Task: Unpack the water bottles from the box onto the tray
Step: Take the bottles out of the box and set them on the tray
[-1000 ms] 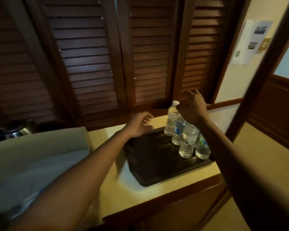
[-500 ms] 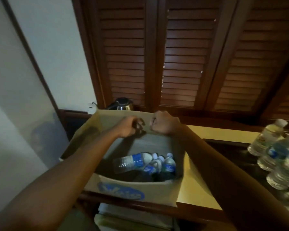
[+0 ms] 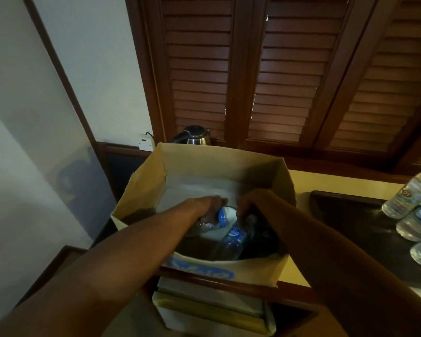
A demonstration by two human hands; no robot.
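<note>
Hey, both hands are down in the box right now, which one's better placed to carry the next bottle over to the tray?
Right. The right hand grips a bottle on the box's tray side; the tray lies to its right.

One head camera looks forward and down from close above, into the open box [image 3: 229, 164] on the table [image 3: 326, 181], shutters behind.

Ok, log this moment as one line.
stage: picking from box | left hand: on a bottle | right hand: on another bottle | tray: bottles standing
</note>
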